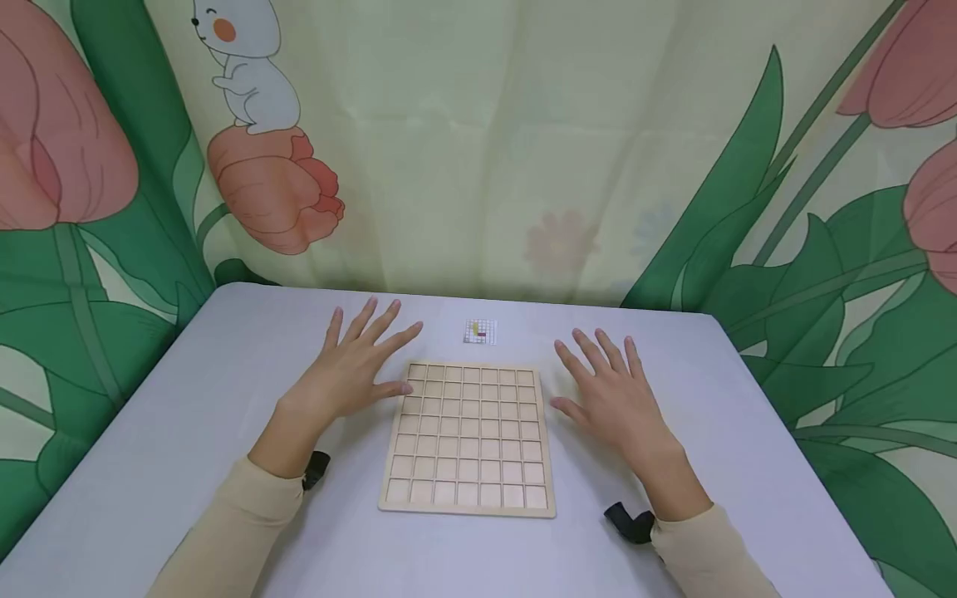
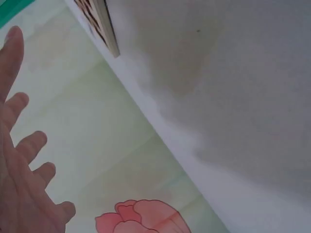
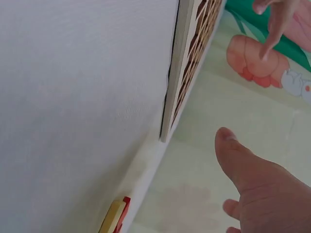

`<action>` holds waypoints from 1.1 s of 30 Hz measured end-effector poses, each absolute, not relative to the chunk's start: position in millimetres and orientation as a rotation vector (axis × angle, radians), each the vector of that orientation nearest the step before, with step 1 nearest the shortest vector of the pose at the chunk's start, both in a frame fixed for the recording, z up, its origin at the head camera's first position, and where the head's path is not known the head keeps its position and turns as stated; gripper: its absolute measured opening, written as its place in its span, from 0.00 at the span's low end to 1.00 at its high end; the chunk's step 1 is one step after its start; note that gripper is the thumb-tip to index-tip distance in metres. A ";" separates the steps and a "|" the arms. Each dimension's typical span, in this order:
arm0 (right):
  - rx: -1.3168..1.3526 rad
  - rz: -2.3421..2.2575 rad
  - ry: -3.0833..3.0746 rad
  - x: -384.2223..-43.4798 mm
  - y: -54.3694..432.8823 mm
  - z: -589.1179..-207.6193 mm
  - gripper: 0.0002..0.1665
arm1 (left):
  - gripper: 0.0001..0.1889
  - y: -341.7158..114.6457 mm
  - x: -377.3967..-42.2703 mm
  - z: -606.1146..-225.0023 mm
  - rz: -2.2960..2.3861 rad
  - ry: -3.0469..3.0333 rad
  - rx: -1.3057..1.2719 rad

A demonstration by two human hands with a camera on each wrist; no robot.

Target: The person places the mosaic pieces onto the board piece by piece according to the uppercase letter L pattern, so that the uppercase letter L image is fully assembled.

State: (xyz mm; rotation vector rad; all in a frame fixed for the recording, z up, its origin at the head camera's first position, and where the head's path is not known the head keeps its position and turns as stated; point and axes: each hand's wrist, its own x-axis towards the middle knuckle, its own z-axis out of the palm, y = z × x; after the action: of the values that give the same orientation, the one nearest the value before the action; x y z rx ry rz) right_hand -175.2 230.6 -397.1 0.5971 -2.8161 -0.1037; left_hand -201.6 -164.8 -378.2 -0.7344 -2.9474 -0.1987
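A light wooden board [image 1: 467, 440] divided into square cells lies flat on the table. My left hand [image 1: 340, 374] hovers at its left side with fingers spread, the thumb tip overlapping the board's upper left edge in the head view. On the other side, my right hand [image 1: 613, 399] is held beside the board, palm down, fingers spread and nothing in them. The right wrist view shows a yellow and red piece [image 3: 115, 216] at its lower edge, partly cut off; the head view does not show it. Raised board edges [image 2: 108, 34] appear in the left wrist view.
Just beyond the board lies a small card [image 1: 480, 331] printed with a grid and coloured shapes. The table [image 1: 463, 556] has a white cover. A printed curtain [image 1: 463, 166] with tulips and a white animal hangs behind it. A black wrist mount [image 1: 630, 523] sits under the right sleeve.
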 end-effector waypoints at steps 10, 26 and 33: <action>0.651 0.106 -2.967 -169.5 258.6 -400.9 0.46 | 0.64 -173.0 -213.6 -389.0 -0.539 -3.057 -0.861; 0.565 0.488 -3.070 -174.2 311.0 -410.6 0.53 | 0.61 -176.6 -235.0 -401.4 -0.552 -3.202 -0.885; 0.582 0.598 -3.064 -172.6 334.8 -416.9 0.51 | 0.60 -172.5 -240.0 -401.3 -0.512 -3.294 -0.902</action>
State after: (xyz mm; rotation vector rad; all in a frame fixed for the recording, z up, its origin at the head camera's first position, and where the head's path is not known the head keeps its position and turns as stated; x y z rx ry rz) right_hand -172.6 334.8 -416.9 0.5820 -3.0641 0.5983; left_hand -240.0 -172.5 -401.3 -0.9021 -3.2943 -0.5117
